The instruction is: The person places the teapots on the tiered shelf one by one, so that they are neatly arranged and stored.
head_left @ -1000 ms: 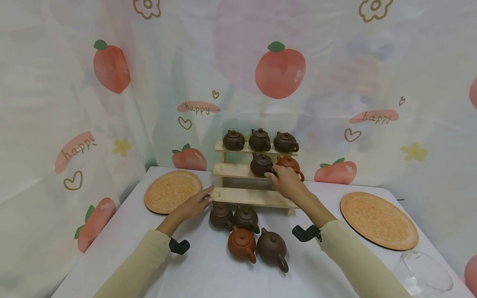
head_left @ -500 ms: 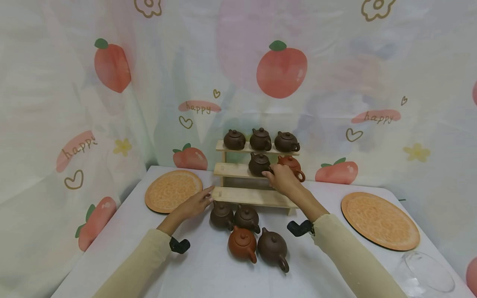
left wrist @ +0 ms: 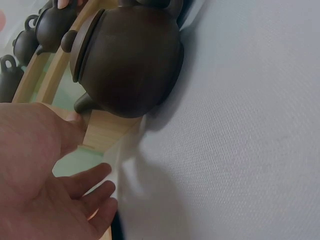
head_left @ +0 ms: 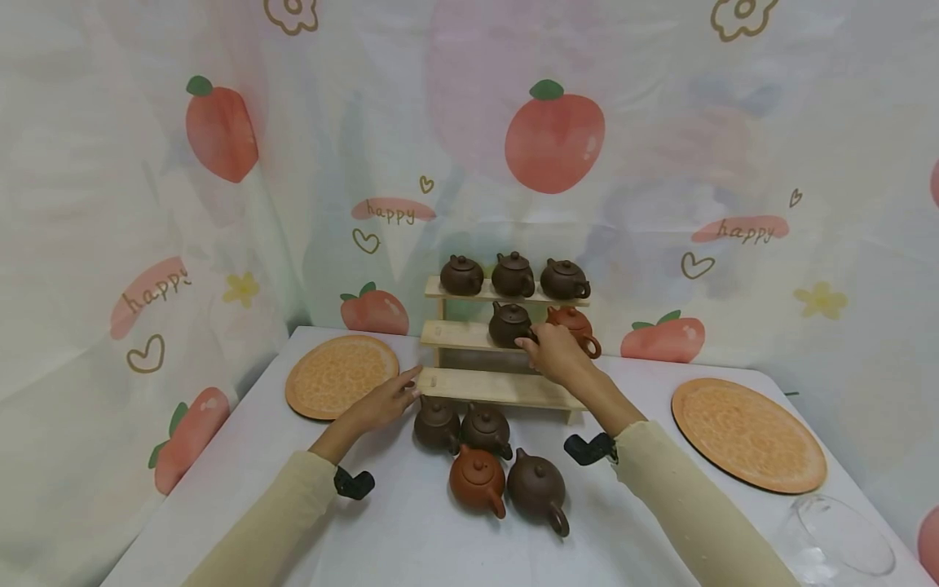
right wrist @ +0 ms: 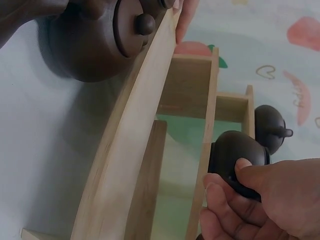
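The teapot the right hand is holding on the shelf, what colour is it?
Dark brown teapot, gripped by the right hand; the head view shows it best.

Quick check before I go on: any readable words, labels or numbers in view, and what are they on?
"happy" on the backdrop, left of centre, above the rack.
"happy" on the backdrop, right side.
"happy" on the backdrop, far left, followed by a mark like "!".
Part of the same word on the backdrop in the right wrist view, sideways and blurred.
Teapots, rack and mats: no text visible.

teapot [right wrist: 239,161]: matt dark clay | rack [head_left: 484,386]: pale bare wood | tablecloth [left wrist: 250,125]: white woven cloth
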Demonstrator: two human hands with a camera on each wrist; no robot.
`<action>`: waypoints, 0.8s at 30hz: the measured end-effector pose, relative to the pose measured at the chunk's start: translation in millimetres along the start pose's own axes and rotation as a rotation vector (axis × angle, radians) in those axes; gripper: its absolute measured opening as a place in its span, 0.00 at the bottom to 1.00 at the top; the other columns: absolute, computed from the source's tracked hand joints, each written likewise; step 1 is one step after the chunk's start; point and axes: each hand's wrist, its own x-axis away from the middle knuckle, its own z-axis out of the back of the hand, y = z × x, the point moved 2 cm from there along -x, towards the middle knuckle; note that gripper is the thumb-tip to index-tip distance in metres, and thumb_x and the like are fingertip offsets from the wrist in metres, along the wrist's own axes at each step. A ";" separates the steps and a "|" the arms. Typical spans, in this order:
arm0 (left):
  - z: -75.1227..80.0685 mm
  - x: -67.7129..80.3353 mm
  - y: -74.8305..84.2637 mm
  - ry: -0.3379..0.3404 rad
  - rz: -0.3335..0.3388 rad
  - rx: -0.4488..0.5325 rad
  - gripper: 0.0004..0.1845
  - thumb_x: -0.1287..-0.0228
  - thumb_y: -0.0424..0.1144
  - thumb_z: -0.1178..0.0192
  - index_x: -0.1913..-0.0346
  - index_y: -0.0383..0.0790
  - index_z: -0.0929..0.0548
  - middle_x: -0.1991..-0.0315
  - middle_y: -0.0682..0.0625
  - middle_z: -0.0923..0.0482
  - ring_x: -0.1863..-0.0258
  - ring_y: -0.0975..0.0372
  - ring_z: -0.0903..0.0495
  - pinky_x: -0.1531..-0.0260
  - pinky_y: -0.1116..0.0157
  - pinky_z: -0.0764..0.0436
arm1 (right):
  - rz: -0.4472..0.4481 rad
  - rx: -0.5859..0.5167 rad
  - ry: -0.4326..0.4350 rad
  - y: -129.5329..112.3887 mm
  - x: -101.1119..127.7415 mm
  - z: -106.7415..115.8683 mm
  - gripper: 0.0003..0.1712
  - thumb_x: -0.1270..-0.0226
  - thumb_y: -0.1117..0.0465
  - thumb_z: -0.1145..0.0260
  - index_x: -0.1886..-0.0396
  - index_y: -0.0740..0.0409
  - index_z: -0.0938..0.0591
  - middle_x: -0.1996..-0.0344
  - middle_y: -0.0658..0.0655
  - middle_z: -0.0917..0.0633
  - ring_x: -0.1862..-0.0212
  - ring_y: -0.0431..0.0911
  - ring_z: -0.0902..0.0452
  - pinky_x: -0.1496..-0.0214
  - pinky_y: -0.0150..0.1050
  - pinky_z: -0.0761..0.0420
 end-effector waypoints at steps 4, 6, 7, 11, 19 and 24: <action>-0.2 -0.2 1.8 0.001 -0.008 0.004 0.30 0.13 0.39 0.54 0.16 0.35 0.44 0.21 0.31 0.38 0.25 0.38 0.33 0.31 0.40 0.28 | -0.006 0.023 0.010 1.6 0.6 0.5 0.18 0.17 0.54 0.38 0.64 0.65 0.19 0.78 0.57 0.15 0.74 0.49 0.18 0.68 0.44 0.19; -0.1 0.1 2.6 0.001 -0.009 0.002 0.30 0.13 0.39 0.54 0.16 0.34 0.44 0.21 0.31 0.37 0.25 0.37 0.33 0.31 0.40 0.28 | -0.016 0.027 0.022 3.2 2.9 -0.3 0.20 0.18 0.52 0.37 0.67 0.64 0.20 0.79 0.56 0.18 0.75 0.49 0.21 0.68 0.43 0.22; 0.1 0.4 3.0 0.002 -0.012 -0.002 0.30 0.13 0.39 0.54 0.16 0.34 0.44 0.21 0.30 0.38 0.25 0.37 0.33 0.31 0.40 0.28 | -0.019 0.029 0.030 4.2 4.6 -0.6 0.21 0.18 0.52 0.36 0.69 0.63 0.20 0.80 0.54 0.21 0.75 0.48 0.23 0.69 0.43 0.24; 0.7 1.3 3.2 0.002 -0.017 0.000 0.30 0.13 0.37 0.54 0.17 0.33 0.44 0.21 0.30 0.38 0.25 0.36 0.34 0.30 0.39 0.29 | -0.029 0.027 0.050 7.8 15.3 -1.5 0.25 0.20 0.50 0.34 0.79 0.57 0.24 0.84 0.50 0.30 0.79 0.45 0.32 0.74 0.39 0.33; 0.2 1.3 1.0 0.003 -0.012 0.014 0.30 0.13 0.38 0.54 0.16 0.33 0.44 0.21 0.30 0.38 0.24 0.37 0.34 0.29 0.40 0.29 | 0.007 0.009 0.022 13.6 51.8 -7.5 0.19 0.21 0.52 0.33 0.70 0.60 0.14 0.81 0.52 0.19 0.76 0.44 0.26 0.72 0.40 0.27; -1.1 1.4 3.2 -0.004 -0.004 0.021 0.30 0.13 0.38 0.54 0.16 0.34 0.44 0.22 0.29 0.37 0.25 0.37 0.33 0.31 0.40 0.28 | 0.015 0.011 -0.011 13.8 88.3 -13.9 0.19 0.23 0.49 0.31 0.73 0.57 0.15 0.82 0.49 0.21 0.76 0.43 0.28 0.72 0.39 0.27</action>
